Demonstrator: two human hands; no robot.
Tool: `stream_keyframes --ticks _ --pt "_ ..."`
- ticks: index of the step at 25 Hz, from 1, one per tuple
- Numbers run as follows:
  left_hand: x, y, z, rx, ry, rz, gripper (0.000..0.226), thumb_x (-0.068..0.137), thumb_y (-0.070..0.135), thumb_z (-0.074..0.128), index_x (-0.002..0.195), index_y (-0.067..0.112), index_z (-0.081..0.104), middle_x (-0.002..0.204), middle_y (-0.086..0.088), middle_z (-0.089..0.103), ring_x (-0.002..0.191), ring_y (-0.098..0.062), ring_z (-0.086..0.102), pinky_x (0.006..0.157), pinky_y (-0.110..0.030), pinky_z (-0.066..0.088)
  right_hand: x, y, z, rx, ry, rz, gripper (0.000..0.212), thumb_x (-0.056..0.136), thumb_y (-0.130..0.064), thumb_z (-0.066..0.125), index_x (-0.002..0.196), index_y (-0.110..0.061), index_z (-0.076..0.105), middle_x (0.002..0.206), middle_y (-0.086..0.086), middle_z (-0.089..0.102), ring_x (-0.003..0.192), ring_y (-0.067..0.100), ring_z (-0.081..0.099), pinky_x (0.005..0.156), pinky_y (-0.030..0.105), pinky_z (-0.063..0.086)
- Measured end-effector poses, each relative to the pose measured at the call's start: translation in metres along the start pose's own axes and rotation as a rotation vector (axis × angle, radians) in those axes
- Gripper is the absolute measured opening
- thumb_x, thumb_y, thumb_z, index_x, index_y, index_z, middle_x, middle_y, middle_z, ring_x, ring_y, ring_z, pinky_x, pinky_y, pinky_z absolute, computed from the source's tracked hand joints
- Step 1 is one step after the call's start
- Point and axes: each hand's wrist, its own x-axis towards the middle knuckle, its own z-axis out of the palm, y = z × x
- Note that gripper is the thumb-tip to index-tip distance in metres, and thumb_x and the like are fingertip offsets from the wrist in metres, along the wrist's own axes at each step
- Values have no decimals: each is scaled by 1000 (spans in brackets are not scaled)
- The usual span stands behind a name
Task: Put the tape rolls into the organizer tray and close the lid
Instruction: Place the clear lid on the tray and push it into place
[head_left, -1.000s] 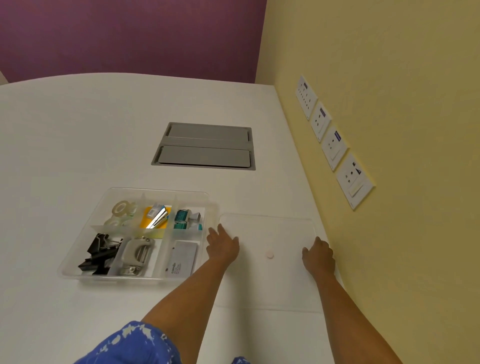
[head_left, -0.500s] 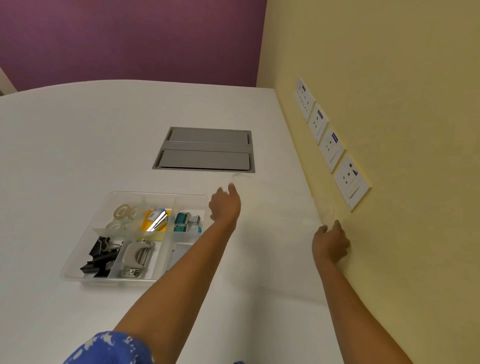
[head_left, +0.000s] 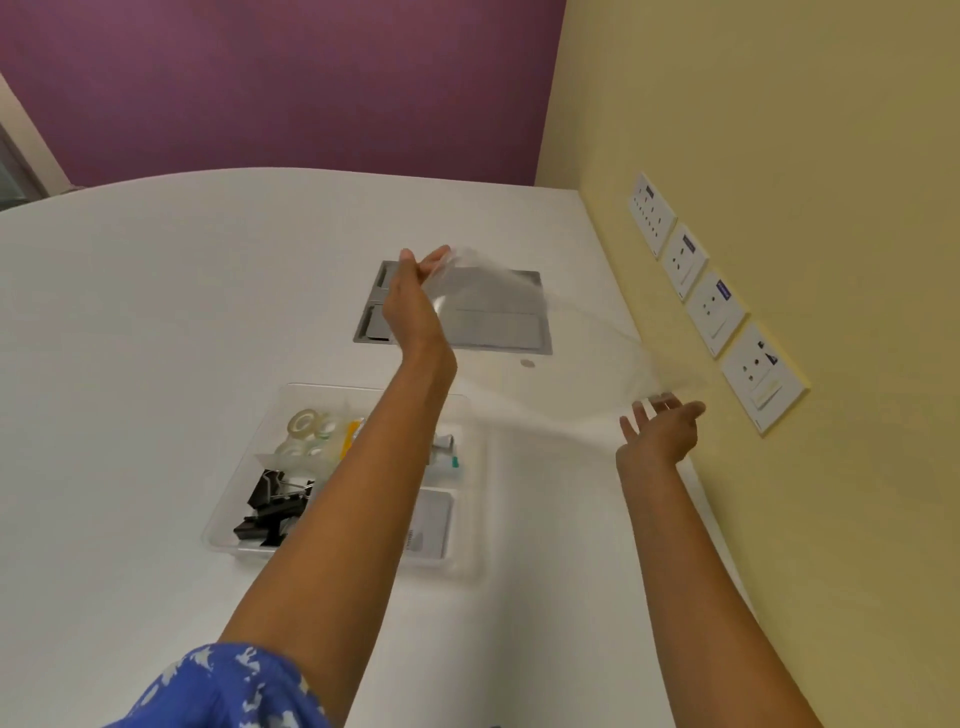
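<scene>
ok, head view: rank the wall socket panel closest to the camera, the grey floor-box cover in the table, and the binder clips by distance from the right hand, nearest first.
1. Nearest wall socket panel, just right of the right hand, on the yellow wall.
2. Grey cover, recessed in the table, up and left of the hand.
3. Binder clips, in the organizer tray's front-left compartment, beyond the left arm.

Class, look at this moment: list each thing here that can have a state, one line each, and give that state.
organizer tray: open, lid off
lid: lifted, held tilted above the table
tape rolls: inside the tray's far-left compartment
left hand: gripping the lid's edge
right hand: under the lid's other edge
</scene>
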Motion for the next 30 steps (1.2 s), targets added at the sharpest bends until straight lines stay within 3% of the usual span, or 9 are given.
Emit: stream_keyframes --ticks 4,6,8,10,13,18,21,24,30 --pt "45 23 -60 -162 -131 -91 19 99 24 47 93 23 65 117 -3 65 127 -16 51 119 -36 27 -22 12 29 138 -126 118 37 102 -32 41 72 -18 57 78 2 57 76 17 59 98 37 53" --pt "68 32 -93 -187 -154 -168 32 97 12 50 128 18 55 127 -5 58 122 -13 51 119 -31 26 -29 23 38 147 -240 190 23 100 -20 48 80 -19 59 81 3 55 80 18 58 89 30 58" --pt "87 39 -126 -182 -135 -242 50 96 -2 44 143 16 41 104 -3 57 94 -11 57 111 -26 34 -36 37 38 -4 -372 213 14 99 -14 50 103 -10 63 103 5 60 107 22 59 79 26 60" --pt "103 43 -154 -122 -137 -331 62 91 -12 32 144 19 38 89 -5 52 77 -12 53 92 -26 47 -31 64 34 -302 -496 171 29 99 -12 48 127 -8 56 139 5 49 132 21 46 104 21 45" --pt "123 46 -191 128 -194 -408 74 81 -14 27 144 23 35 94 -7 54 80 -16 56 72 -28 48 -34 94 44 -536 -446 168 35 96 -12 55 131 -10 55 148 3 42 133 20 44 104 12 32" --pt "147 36 -230 443 -276 -417 69 85 -14 35 148 14 29 127 -14 51 108 -23 51 101 -33 44 -57 110 61 -870 -510 173 67 89 -3 61 147 -15 28 137 11 49 124 32 50 92 34 44" --pt "151 26 -248 598 -297 -379 68 85 -14 38 148 10 28 147 -19 37 107 -25 49 87 -30 45 -65 123 67 -978 -404 54 83 86 6 62 150 -15 14 146 20 37 101 32 57 84 34 48" --pt "152 19 -261 774 -311 -355 64 86 -11 41 146 9 33 144 -16 45 91 -22 52 70 -26 43 -71 133 65 -1076 -435 35 81 87 6 58 151 -10 10 148 19 36 104 31 57 78 34 50" --pt "163 9 -277 913 -299 -404 35 98 28 43 126 9 53 108 -12 62 69 -17 51 70 -31 43 -72 147 56 -1219 -534 40 71 88 9 53 150 -8 23 149 14 38 125 31 47 91 37 47"
